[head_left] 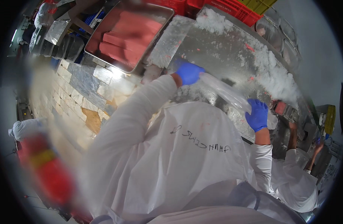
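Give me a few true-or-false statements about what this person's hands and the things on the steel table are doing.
1. Both hands wear blue gloves. True: the left hand and the right hand are both gloved in blue.
2. The hands hold a clear bag between them. True.
3. The tray holds green blocks. False: the blocks are pink-red.
4. The table is dry and bare. False: white crushed ice lies across it.
5. The crates beyond the table are blue. False: they are red, with a yellow one beside them.
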Demonstrator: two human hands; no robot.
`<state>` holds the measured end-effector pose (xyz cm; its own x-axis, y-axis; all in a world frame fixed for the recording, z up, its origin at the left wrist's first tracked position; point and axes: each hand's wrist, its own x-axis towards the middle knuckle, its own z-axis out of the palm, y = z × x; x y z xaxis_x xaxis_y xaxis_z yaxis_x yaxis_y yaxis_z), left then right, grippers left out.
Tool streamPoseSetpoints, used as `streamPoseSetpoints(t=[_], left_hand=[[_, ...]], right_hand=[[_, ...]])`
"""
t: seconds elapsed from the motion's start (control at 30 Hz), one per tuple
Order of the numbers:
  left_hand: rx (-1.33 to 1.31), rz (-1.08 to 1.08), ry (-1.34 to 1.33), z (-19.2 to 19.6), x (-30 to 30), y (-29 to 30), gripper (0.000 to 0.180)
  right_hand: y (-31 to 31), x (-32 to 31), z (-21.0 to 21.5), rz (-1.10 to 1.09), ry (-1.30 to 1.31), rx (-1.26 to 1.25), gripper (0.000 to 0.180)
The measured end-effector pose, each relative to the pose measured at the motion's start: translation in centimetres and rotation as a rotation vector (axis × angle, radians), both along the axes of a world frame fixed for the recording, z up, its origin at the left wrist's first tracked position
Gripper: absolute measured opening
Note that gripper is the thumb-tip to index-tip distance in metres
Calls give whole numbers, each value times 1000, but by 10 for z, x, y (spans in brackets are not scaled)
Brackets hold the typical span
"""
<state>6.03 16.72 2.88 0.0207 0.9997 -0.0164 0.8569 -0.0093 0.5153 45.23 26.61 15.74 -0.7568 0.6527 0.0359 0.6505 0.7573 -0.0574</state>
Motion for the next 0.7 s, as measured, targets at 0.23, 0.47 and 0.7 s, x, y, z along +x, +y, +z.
streamPoseSetpoints(t=[0.23,0.47,0.7], left_hand=[[62,-333,51,135,85,21,18],[-524,-424,-1239,195,67,-14,21],[425,241,-1390,207,28,7,29]], right_hand=[[-16,-38,-19,-112,147,-15,39],[23,53,-88,-414,5,2,28],[-62,13,-81,-191,-59,-162,38]])
